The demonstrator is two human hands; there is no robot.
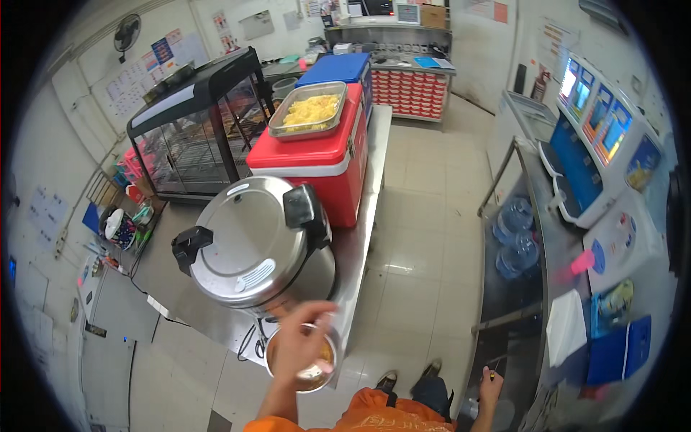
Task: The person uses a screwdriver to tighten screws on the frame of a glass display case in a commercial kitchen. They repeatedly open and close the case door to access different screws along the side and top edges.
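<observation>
My left hand (pixel 304 344) is over a round metal bowl (pixel 314 385) with some brownish contents. Its fingers are slightly blurred, curved and apart, with nothing visible between them. Just beyond stands a large steel cooker (pixel 248 237) with a closed lid and black handles, on the metal table (pixel 353 288). Low at the right, my right hand (pixel 491 387) is closed around a small, thin thing with a dark and yellow end, too small to name. It hangs beside the dark metal shelf unit (pixel 504 320).
Behind the cooker, a red cooler (pixel 309 169) carries a glass tray of yellow food (pixel 309 109). Further back are a blue cooler (pixel 335 68) and a glass display warmer (pixel 201 129). At right stand water jugs (pixel 517 252), a drink dispenser (pixel 604 137) and a blue box (pixel 619 351).
</observation>
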